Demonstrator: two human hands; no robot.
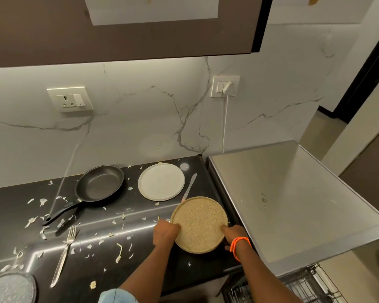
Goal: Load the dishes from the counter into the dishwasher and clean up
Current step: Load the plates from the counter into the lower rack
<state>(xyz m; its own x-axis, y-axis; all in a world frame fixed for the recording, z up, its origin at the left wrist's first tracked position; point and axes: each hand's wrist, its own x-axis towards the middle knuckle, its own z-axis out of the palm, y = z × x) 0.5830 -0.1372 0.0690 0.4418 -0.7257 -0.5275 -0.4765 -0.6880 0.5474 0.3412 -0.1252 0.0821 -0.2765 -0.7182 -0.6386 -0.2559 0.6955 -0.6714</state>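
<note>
Head view: tan plate (199, 224) lies lower centre-right on the desk (140, 248), just left of the open dishwasher door (293, 204). Left hand (165, 234) and right hand (233, 236) curl onto its opposite rims, gripping it. The rack (293, 287) shows lower right, nearer the right hand.
</note>
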